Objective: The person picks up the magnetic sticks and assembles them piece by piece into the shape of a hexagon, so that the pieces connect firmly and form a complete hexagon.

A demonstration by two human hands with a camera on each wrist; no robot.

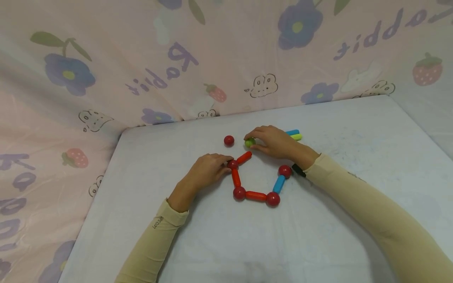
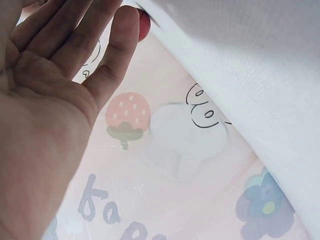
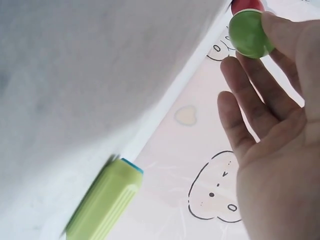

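On the white table a chain of red balls and short rods lies in an open loop. My left hand (image 1: 206,171) pinches the red ball (image 1: 232,165) at its upper left corner; a red rod (image 1: 244,157) points from that ball toward the right. Between thumb and fingers my right hand (image 1: 275,142) holds a green ball (image 1: 249,142), just beyond the rod's free end. The right wrist view shows this green ball (image 3: 250,34) at the fingertips. A blue rod (image 1: 278,184) joins two red balls on the loop's right side.
A loose red ball (image 1: 229,140) lies left of the green one. Blue (image 1: 293,132) and yellow-green rods (image 1: 297,137) lie behind the right hand, partly hidden. A black piece (image 1: 299,170) shows beside the right sleeve. Patterned cloth (image 1: 226,59) hangs along the table's back edge.
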